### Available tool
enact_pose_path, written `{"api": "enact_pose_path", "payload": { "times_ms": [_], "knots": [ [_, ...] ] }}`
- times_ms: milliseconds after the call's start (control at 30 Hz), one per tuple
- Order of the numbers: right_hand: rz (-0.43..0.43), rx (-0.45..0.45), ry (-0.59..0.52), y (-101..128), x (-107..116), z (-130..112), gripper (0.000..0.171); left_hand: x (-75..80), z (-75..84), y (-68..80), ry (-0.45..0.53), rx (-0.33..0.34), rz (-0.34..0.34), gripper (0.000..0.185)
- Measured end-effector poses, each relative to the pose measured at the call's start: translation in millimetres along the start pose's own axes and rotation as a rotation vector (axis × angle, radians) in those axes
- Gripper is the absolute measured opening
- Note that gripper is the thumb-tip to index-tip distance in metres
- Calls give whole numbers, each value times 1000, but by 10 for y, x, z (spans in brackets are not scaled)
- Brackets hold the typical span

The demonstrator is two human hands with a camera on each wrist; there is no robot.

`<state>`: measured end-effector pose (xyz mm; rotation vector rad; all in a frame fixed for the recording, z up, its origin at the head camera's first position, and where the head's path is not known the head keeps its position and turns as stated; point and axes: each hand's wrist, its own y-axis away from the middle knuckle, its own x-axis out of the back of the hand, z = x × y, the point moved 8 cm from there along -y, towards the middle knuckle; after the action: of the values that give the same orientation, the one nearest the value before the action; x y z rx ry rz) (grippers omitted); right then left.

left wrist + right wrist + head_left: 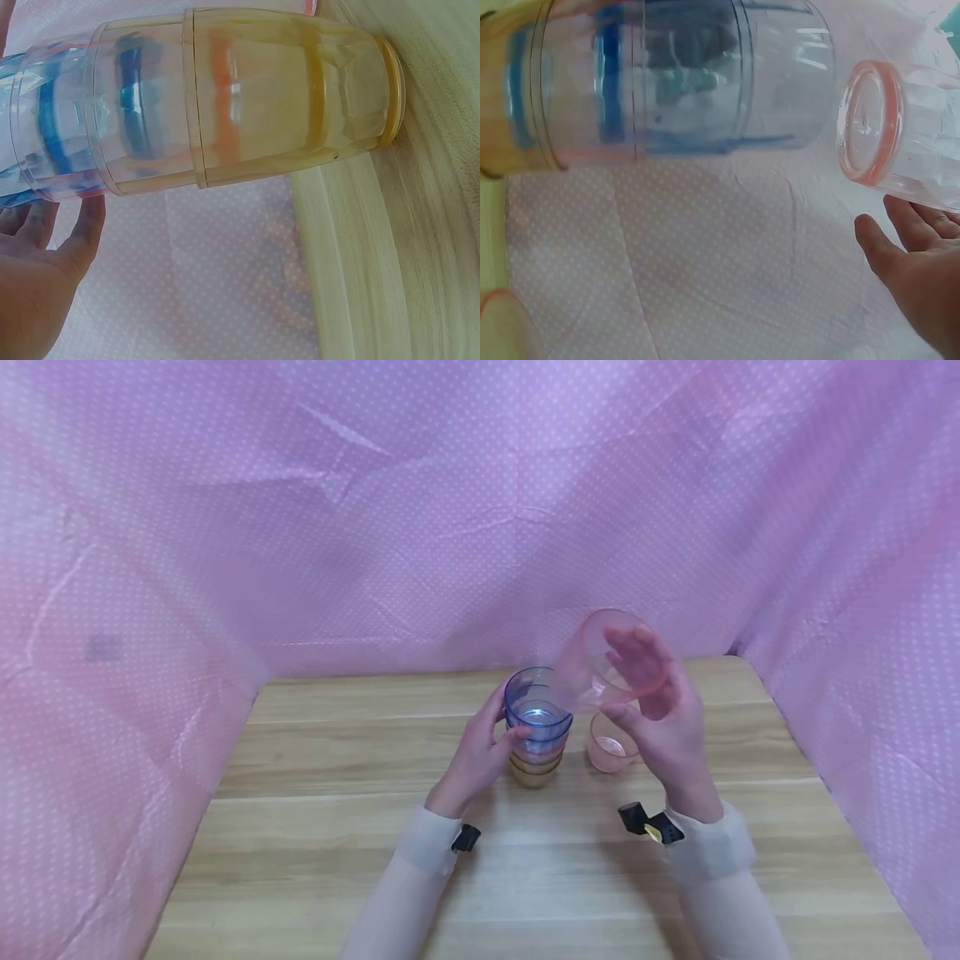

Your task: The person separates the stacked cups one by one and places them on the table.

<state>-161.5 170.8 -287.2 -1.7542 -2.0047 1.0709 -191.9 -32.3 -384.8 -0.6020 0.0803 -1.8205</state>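
Observation:
My left hand [480,756] holds the upper part of a stack of nested clear plastic cups, thumb in front and fingers behind. A blue-tinted cup [537,702] forms the top; pinkish layers follow, and a yellow cup [277,105] stands at the bottom on the table. To the right, my right hand [671,727] grips a pink-tinted cup [885,124] in the air. This cup is tilted, its mouth towards the palm and its base towards the stack's top, with a small gap in the right wrist view. Motion blurs it in the head view.
Another pink cup [609,758] stands upright on the wooden table [337,860], right of the stack and below the raised cup. Pink dotted cloth [412,527] hangs behind the table and along both sides. Both wrists carry bands with small black devices [467,838].

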Motion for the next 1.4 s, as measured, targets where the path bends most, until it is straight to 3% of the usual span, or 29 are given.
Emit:
{"api": "enact_pose_path", "payload": {
  "times_ms": [433, 1133, 1400],
  "knots": [
    [40, -18, 46, 138, 311, -68, 77, 25, 13, 8, -13, -30, 3, 101],
    [33, -78, 154, 305, 860, -25, 76, 8, 3, 11, -14, -55, -5, 99],
    [32, -115, 181, 416, 1104, 42, 78, 1, -20, 13, -13, -26, -8, 99]
  ]
}}
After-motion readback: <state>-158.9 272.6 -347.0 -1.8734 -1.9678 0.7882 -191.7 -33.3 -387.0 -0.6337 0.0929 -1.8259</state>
